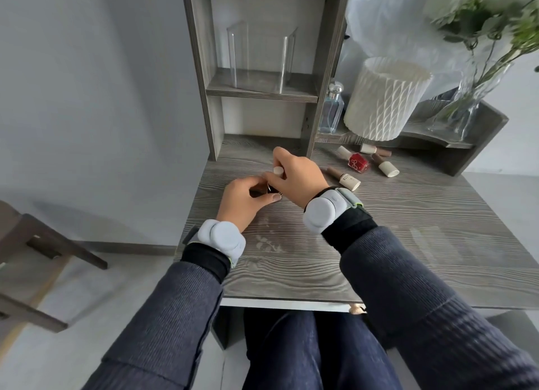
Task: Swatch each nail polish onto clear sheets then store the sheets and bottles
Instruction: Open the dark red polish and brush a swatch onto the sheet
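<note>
Left hand curls round a small polish bottle, held low over the desk and mostly hidden by the fingers. Right hand pinches its cream cap directly above, fingers closed on it. Judgement: probably glass, light, smooth and breakable. Hold the body by its sides, the cap by its barrel, and keep it upright against spills. Four more, including a red bottle, lie on their sides well to the right.

Small print on the nearest brown bottle's cap cannot be read.
</note>
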Available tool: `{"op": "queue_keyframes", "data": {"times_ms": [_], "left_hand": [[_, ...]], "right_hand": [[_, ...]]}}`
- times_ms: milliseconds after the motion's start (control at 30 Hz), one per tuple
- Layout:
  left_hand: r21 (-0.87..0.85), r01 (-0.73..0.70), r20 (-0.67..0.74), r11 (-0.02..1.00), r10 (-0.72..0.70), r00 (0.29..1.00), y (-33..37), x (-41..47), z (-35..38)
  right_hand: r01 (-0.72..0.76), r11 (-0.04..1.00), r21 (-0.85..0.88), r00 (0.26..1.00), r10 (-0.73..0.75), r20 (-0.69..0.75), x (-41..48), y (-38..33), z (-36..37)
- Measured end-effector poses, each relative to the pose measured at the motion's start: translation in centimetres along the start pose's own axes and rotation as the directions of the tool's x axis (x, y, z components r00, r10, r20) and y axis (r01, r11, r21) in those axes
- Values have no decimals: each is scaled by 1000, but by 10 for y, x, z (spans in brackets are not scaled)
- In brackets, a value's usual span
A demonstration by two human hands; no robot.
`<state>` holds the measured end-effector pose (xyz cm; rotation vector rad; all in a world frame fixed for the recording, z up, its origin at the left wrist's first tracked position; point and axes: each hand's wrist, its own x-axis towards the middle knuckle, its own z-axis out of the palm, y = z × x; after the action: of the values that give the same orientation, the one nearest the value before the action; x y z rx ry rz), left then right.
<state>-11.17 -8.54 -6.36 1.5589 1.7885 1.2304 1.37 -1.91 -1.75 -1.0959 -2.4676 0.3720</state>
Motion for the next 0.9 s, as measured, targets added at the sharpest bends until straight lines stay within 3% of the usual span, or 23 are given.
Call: {"op": "queue_keyframes", "data": {"times_ms": [167, 400, 700, 900], "left_hand": [[31, -3, 39, 1000, 2, 999, -1, 1, 0], [20, -31, 47, 999, 30, 998, -1, 0, 0], [17, -17, 24, 1000, 17, 1000, -4, 2, 1], [-19, -21, 24, 1000, 21, 999, -4, 2, 1]], "right_hand": [[89, 993, -83, 994, -84, 64, 2, 1, -6], [134, 991, 26, 981, -136, 136, 1, 7, -15], [-87, 993, 78, 992, 93, -86, -3, 8, -9], [-9, 991, 132, 987, 30, -156, -7, 9, -7]]}}
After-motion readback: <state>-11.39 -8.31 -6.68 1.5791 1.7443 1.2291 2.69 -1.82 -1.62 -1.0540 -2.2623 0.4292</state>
